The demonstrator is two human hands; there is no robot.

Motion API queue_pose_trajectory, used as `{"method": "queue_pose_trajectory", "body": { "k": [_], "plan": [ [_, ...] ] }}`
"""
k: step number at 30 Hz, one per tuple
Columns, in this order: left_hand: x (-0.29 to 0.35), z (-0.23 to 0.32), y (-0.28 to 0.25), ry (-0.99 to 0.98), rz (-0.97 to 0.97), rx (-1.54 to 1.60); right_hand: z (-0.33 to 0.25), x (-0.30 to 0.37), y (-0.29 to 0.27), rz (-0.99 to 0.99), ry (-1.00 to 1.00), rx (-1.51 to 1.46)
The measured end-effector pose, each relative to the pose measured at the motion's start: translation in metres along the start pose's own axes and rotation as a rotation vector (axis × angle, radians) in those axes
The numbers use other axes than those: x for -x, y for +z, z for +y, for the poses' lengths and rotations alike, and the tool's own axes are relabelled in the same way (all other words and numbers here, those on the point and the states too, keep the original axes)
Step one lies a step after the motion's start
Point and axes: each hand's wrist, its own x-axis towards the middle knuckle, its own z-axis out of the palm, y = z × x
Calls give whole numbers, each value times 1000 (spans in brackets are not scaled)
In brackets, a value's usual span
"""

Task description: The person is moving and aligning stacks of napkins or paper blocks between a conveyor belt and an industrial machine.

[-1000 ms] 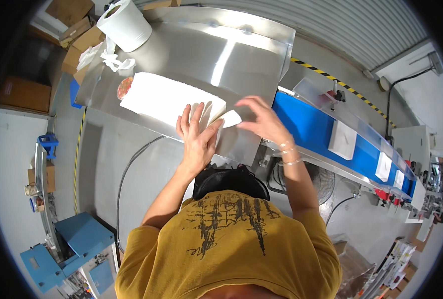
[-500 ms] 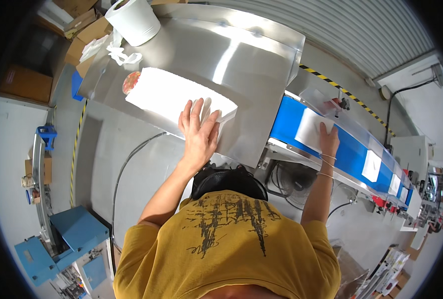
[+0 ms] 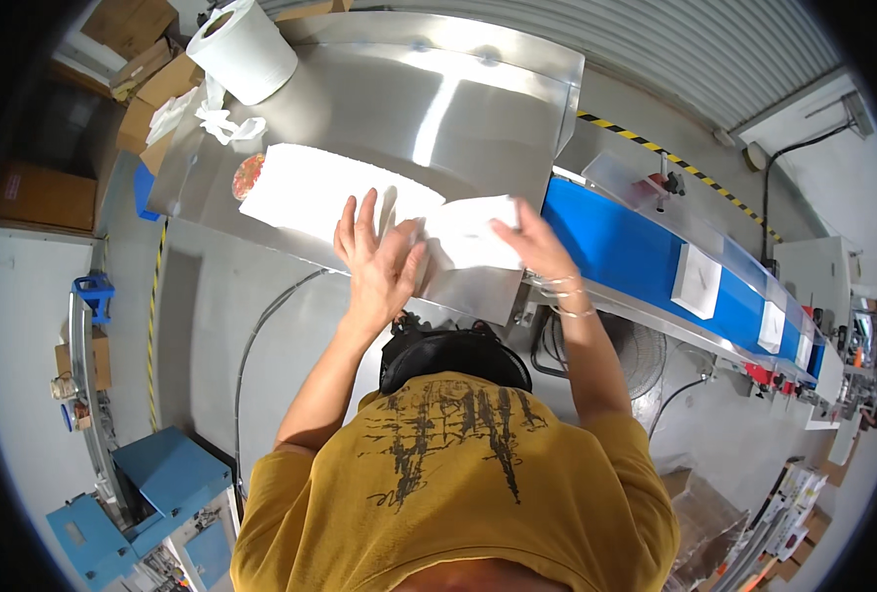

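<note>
A long row of white folded sheets (image 3: 310, 192), packed side by side, lies on the steel table (image 3: 360, 109). My left hand (image 3: 376, 264) rests against the right end of this row, its fingers spread. Just beside it, my right hand (image 3: 540, 247) grips the right edge of a white folded sheet (image 3: 475, 234) between thumb and fingers. That sheet's left edge meets the end of the row, near my left fingertips. A round red-patterned object (image 3: 248, 177) touches the row's far left end.
Right of the table runs a blue conveyor belt (image 3: 606, 225) carrying several white pieces (image 3: 696, 281) under a clear guard. A large white roll (image 3: 242, 54) stands at the back left with a loose strip (image 3: 229, 126). A fan (image 3: 636, 350) sits below the belt.
My right hand has moved left from the belt to the row's end and now holds a white sheet there. The piece it was touching lies farther right along the belt.
</note>
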Motion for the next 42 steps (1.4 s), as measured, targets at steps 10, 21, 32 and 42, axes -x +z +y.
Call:
{"method": "queue_pose_trajectory", "body": {
  "k": [10,21,32,42],
  "plan": [
    [1,-4,1,4,18,-19,38,60,-140,1061,257,1058],
    [-3,-4,-8,61,-49,-19,-2,-31,27,-74,-657,785],
    [-6,-20,-10,-31,-72,-84,44,-1,-50,562,-29,250],
    [-4,-14,-8,-11,-67,5,20,25,-100,988,-191,1193]
  ]
}}
